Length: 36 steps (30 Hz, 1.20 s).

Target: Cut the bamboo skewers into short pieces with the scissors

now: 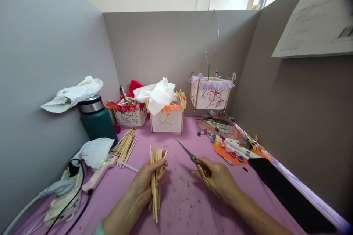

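One stick bundle (155, 195) is held upright above the middle of the surface (234, 209), in the left hand (150, 175). Fingers are curled closed around the sticks, with the thumb across the front. The right hand (219, 177) is closed around the handles of the scissors (194, 158). The blades appear to be together and point up and to the left, toward the far side, apart from the bundle.

Step in hand (judgement): preparing the sticks, with the cutting tool at the ready. No blade touches a stick. If a cut is to be made, the next move calls for bringing the bundle and scissors together, separating the required stick, and parting the blades clear of the left fingertips. A loose grip could let the sticks slide out of line.

Condition of the sticks: slender, straight, pale yellow, wood-like. Upper ends fan out slightly, one leaning to the right; lower ends finish at uneven heights. An exact count cannot be made. A second pile of sticks (126, 146) lies at the left on the surface, just beyond a pink glue gun (99, 175).
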{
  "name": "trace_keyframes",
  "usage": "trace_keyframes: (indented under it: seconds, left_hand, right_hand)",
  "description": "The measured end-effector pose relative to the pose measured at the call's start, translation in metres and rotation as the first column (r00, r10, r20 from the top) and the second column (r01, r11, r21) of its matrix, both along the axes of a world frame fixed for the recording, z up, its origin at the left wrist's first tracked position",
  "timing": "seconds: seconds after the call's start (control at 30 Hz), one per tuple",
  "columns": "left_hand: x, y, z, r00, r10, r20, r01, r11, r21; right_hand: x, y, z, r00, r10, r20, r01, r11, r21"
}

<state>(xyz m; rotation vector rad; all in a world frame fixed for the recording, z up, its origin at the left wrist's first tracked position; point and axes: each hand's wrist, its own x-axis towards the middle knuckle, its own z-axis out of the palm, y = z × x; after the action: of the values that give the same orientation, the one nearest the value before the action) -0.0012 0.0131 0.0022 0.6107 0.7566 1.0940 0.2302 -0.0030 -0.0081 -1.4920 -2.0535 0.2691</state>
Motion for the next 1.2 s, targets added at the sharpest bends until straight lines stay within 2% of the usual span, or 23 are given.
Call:
trace_keyframes:
  seconds: [0.1, 0.2, 0.33, 0.53, 0.77, 1.03, 1.13, 1.2]
  left_hand:
    - [0.0018, -0.0018, 0.0007, 0.999, -0.036, 0.015, 0.036, 0.999, -0.005]
    - [0.0043, -0.0041, 0.0016, 0.999, -0.025, 0.039, 0.024, 1.000, 0.014]
    - [0.0062, -0.0055, 0.0023, 0.999, 0.004, -0.048, -0.004, 1.000, -0.003]
    - [0.0065, -0.0055, 0.0025, 0.981, -0.025, -0.193, 0.026, 1.000, 0.000]
    - [0.0066, -0.0064, 0.0012, 0.991, -0.057, -0.120, 0.061, 0.998, 0.029]
    - [0.0094, -0.0092, 0.0050, 0.983, 0.045, -0.177, -0.029, 0.995, 0.090]
    - [0.0101, -0.0079, 0.0061, 0.982, 0.128, -0.141, -0.120, 0.991, 0.067]
    - [0.0097, -0.0061, 0.0051, 0.979, 0.120, -0.167, -0.117, 0.993, 0.030]
  right_hand:
    - [0.0028, 0.0013, -0.0001, 0.999, 0.033, -0.023, -0.033, 0.999, 0.007]
    - [0.0028, 0.0006, -0.0020, 0.997, 0.077, -0.018, -0.077, 0.997, -0.006]
    - [0.0023, 0.0002, -0.0041, 0.995, 0.097, 0.003, -0.097, 0.995, 0.009]
    - [0.0038, 0.0015, -0.0038, 0.996, 0.074, 0.041, -0.076, 0.996, 0.047]
    - [0.0015, -0.0015, -0.0049, 0.994, 0.065, 0.088, -0.069, 0.997, 0.045]
    - [-0.0006, -0.0018, -0.0048, 0.992, 0.057, 0.115, -0.065, 0.996, 0.063]
    - [-0.0003, -0.0013, -0.0061, 0.990, 0.063, 0.123, -0.071, 0.996, 0.061]
    - [0.0000, -0.0011, -0.0077, 0.988, 0.069, 0.139, -0.078, 0.995, 0.061]
